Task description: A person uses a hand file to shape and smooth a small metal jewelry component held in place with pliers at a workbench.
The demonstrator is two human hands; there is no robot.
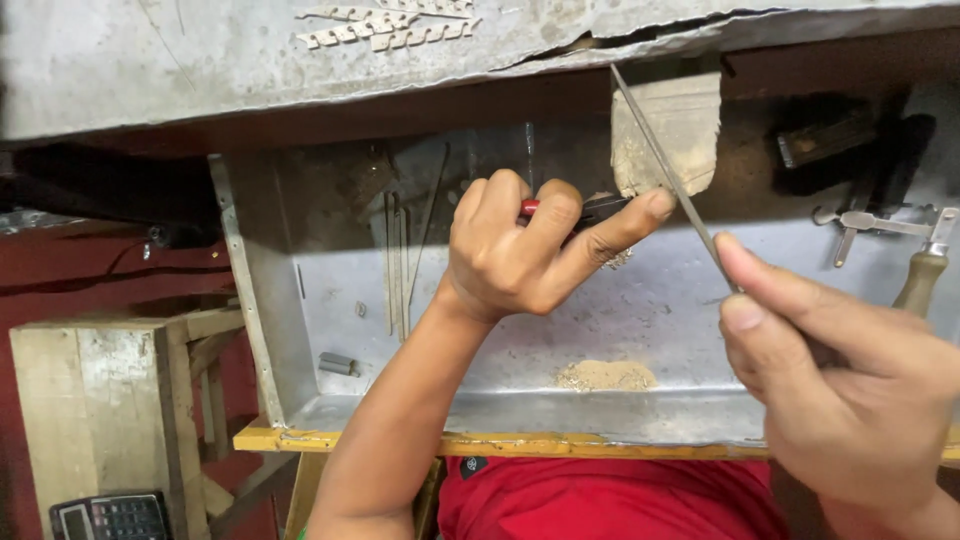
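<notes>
My right hand (850,400) sits closest, thumb and fingers pinched shut on a thin metal file (665,165) that slants up toward the bench pin (668,135). My left hand (525,250) is curled tight round a red-handled tool (575,207) (tip hidden), forefinger touching the file, above the metal tray (600,320)

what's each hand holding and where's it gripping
The right hand holds a thin metal file by its lower end, pinched between thumb and fingers. The left hand grips a red-and-black handled tool around its handle; its working end is hidden.
</notes>
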